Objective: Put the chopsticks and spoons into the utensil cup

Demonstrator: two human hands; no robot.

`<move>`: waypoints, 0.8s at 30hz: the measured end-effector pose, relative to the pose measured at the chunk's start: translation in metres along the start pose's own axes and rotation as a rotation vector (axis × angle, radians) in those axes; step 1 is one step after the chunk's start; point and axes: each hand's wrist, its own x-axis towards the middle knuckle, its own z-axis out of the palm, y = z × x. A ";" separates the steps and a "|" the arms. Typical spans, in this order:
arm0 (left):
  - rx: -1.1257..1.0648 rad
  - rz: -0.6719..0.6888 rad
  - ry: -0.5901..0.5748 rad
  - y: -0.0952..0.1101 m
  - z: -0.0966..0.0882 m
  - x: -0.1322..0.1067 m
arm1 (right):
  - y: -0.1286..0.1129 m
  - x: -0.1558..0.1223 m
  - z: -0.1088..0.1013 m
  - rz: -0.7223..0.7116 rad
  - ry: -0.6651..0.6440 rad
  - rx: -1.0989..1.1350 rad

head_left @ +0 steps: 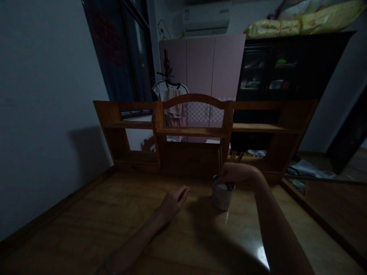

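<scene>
A small pale patterned cup [221, 197] stands on the wooden desk [114, 221], near its back. My right hand [233, 173] is over the cup's mouth, its fingers bent down into the rim and touching something light inside. What the fingers hold is too dark to make out. My left hand [173, 200] rests on the desk to the left of the cup, fingers loosely curled and holding nothing, a hand's width from it.
A wooden shelf unit [197, 131] runs along the back of the desk. A white wall is on the left. Behind are a pink wardrobe [213, 67], hanging clothes [172, 99] and a dark cabinet [286, 68]. Papers [309, 168] lie at the right.
</scene>
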 end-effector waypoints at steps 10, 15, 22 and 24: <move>0.203 -0.136 0.100 -0.014 0.005 0.004 | 0.003 -0.005 -0.003 -0.019 0.029 0.018; 0.507 -0.354 0.141 -0.029 0.001 0.005 | -0.004 -0.015 -0.007 -0.037 0.099 0.077; 0.581 -0.219 0.066 -0.037 0.008 -0.009 | 0.000 -0.032 -0.017 -0.067 0.355 0.121; 0.543 -0.191 0.032 -0.036 0.010 -0.011 | 0.005 -0.035 -0.019 -0.068 0.402 0.122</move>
